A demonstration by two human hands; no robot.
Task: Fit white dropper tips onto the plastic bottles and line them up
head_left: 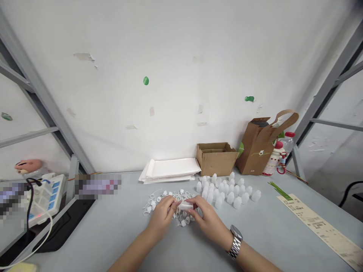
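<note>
Being pinched from both sides by the fingertips of the left hand [162, 216] and right hand [208, 221], one small white plastic piece [186, 206] is held just above a heap of white ring-tabbed caps [167, 200], seemingly steadied for close handling, the other fingers curled inward; roughly thirty white plastic bottles [224, 190] are grouped just beside the heap, perhaps to keep the kinds sorted, and one cardboard box [217, 159] is set behind them against the wall [141, 94]

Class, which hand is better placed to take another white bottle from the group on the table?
Right, probably: the right hand sits nearer the white plastic bottles, while the left hand is farther off, beside the pile of white ring-shaped caps.
</note>
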